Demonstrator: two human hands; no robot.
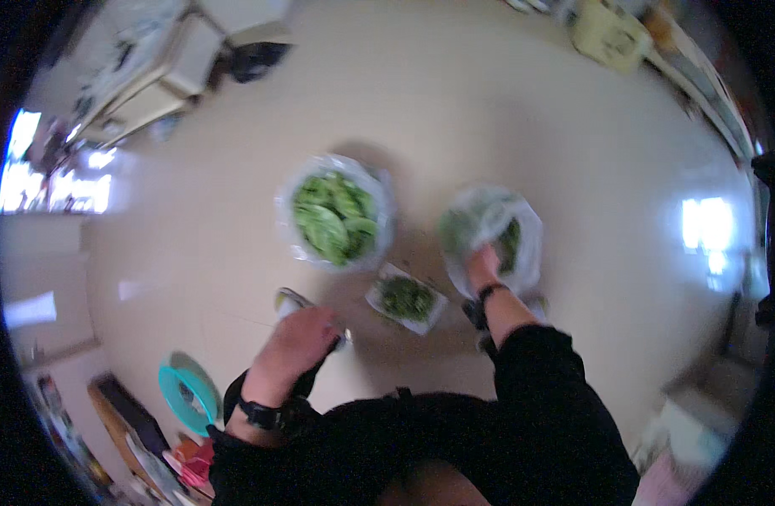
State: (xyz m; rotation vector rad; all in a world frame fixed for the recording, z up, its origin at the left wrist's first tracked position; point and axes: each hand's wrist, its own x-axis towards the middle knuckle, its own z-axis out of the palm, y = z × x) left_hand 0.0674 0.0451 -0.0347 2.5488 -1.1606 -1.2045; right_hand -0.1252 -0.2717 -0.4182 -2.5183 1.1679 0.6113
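Observation:
My left hand (300,339) is curled closed above my left shoe, and a small shiny bit shows beside its fingers, too blurred to name. My right hand (484,264) reaches down into a white plastic bag (529,244) on the floor; its fingers are hidden inside. Dark green leafy stuff (509,244) shows in that bag beside the hand. To the left stands another plastic-lined container or open bag (288,221) full of green leaves (335,221). Between the two, nearer me, a small heap of thin greens (406,298) lies on a white sheet (430,317).
A turquoise basin (170,403) sits on the floor at the lower left, near a pink-red item (195,465). A cabinet (156,93) with a dark bag (257,61) beside it stands far left. A yellowish box-like thing (608,38) is at the far right.

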